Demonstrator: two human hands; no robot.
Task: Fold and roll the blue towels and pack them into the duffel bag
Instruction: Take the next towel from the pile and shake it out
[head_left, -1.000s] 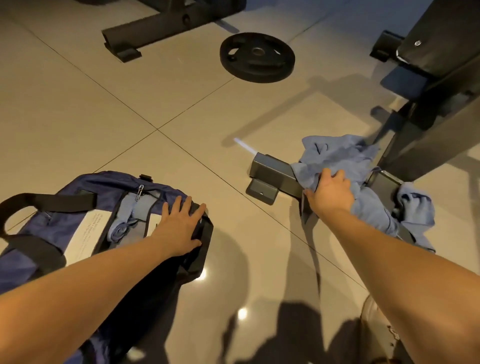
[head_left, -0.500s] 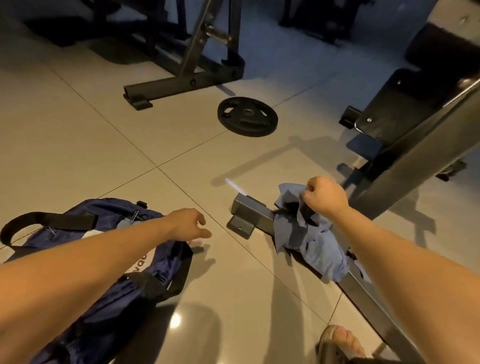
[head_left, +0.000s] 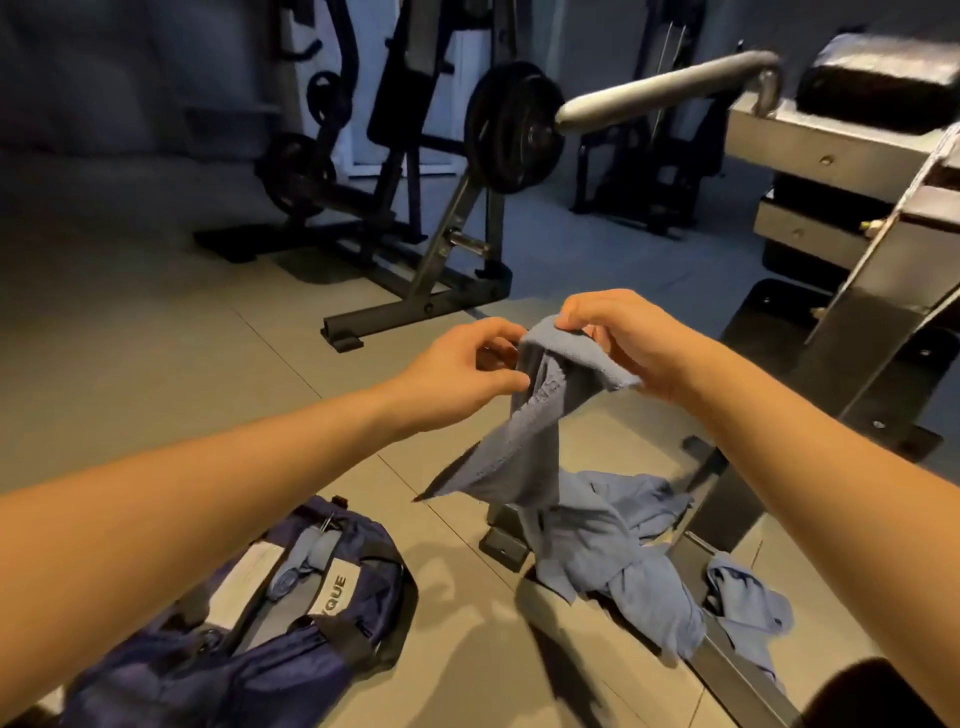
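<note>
A blue towel hangs in the air in front of me, crumpled and twisted. My right hand pinches its top edge. My left hand pinches the same towel just to the left. On the floor at the lower left lies the open navy duffel bag, with a rolled blue towel visible inside. More blue towels lie heaped over the base bar of a weight bench at the lower right.
The weight bench frame rises on the right, its base bar running under the towel heap. A plate-loaded rack stands behind on the tiled floor. A grey padded bar juts out at the upper right.
My right hand has lifted one towel off the heap up to chest height. My left hand has left the bag and taken hold of the towel. The view has tilted upward.
</note>
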